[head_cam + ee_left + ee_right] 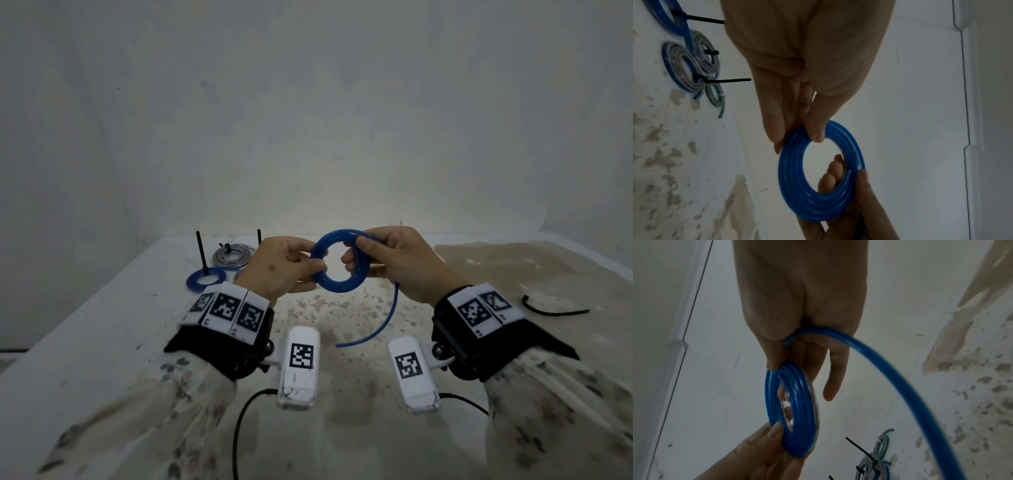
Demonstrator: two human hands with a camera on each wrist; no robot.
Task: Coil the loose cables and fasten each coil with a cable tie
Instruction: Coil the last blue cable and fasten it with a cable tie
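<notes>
Nearest, at 6 o'clock in the head view: two floral sleeves, each wrist strapped with a black band carrying tags and a white camera.

Above the table [102, 329], mid-frame: blue coil [340, 262] held upright in the air between both hands. Left hand [277, 270] at the coil's 9 o'clock, thumb and fingers pinching the bundled turns; the left wrist view shows the fingertips [816, 131] closed on the rim. Right hand [400, 263] at the coil's 3 o'clock, fingers curled through the ring, thumb on top. Loose tail [387, 318] runs out of the right fist, drops toward 6 o'clock and curves left, its end just above the stained tabletop. Right wrist view: tail [879, 363] leaves between the curled fingers.

At 3 o'clock on the table, well apart: a loose black tie [555, 310].

Farther, at 10 o'clock, behind the left hand: finished coils. A blue one [205, 281] and a grey one [233, 255], each bound, black tie ends standing up. Left wrist view adds a green coil [716, 95] beside them.

Beyond: pale wall.
</notes>
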